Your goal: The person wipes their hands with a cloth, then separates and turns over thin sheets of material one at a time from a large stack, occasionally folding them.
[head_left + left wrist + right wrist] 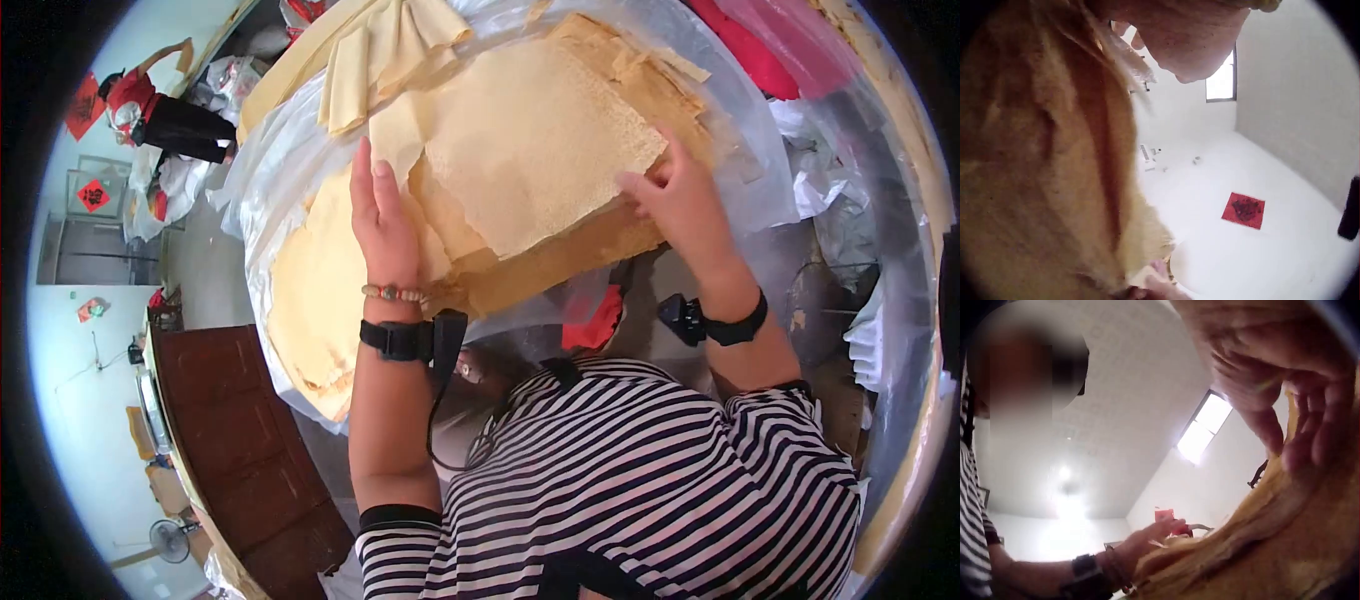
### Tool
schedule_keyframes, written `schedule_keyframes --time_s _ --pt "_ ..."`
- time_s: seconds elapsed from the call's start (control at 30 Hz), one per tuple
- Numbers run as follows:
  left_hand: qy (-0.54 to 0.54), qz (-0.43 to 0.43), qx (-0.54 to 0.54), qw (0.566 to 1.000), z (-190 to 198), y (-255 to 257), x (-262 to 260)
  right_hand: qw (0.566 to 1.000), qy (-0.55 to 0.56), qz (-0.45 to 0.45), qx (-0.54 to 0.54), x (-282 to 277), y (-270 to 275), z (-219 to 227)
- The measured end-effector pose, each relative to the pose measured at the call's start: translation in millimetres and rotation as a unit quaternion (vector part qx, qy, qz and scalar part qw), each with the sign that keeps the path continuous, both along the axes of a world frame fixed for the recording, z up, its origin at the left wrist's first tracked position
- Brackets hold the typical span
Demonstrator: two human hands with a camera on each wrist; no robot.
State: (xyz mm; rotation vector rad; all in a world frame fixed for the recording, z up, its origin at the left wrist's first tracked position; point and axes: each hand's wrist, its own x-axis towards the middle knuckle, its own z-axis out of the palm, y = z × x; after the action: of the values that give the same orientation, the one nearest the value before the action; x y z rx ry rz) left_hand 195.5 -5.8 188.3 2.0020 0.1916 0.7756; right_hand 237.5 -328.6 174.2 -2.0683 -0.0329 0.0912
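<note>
A pale tan sheet [540,140] with rough edges lies on top of a stack of browner sheets [560,268]. At its right corner the right hand [688,205] pinches the edge between thumb and bent fingers; the right wrist view shows this hand [1279,369] at the rim of the layered sheets [1285,531]. The left hand [387,228] stands with straight fingers beside the stack's left side, over paler sheets. Close to the left wrist camera, part of that hand [1188,37] shows next to wrinkled brown sheets [1041,156].
Folded tan sheets [350,85] lie at the far side, and a pale pile [310,300] at the left. Clear plastic [755,150] spreads under the stacks. A red cloth [595,320] is near the body. Another person [150,110] stands at the back left.
</note>
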Motion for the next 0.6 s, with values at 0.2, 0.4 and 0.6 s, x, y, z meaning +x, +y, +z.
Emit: schedule_keyframes --time_s 0.2,0.4,0.6 --pt "0.113 0.056 0.384 0.915 -23.7 19.3 13.2 0.871 -0.443 0.102 -0.185 -17.2 15.0 24.7" --pt "0.136 0.088 0.359 0.919 -24.6 19.0 20.5 0.864 -0.407 0.214 -0.204 -21.6 30.3 14.9" --pt "0.121 0.089 0.315 0.937 -24.1 26.1 18.8 0.872 -0.386 0.229 -0.196 -3.0 41.8 -12.3"
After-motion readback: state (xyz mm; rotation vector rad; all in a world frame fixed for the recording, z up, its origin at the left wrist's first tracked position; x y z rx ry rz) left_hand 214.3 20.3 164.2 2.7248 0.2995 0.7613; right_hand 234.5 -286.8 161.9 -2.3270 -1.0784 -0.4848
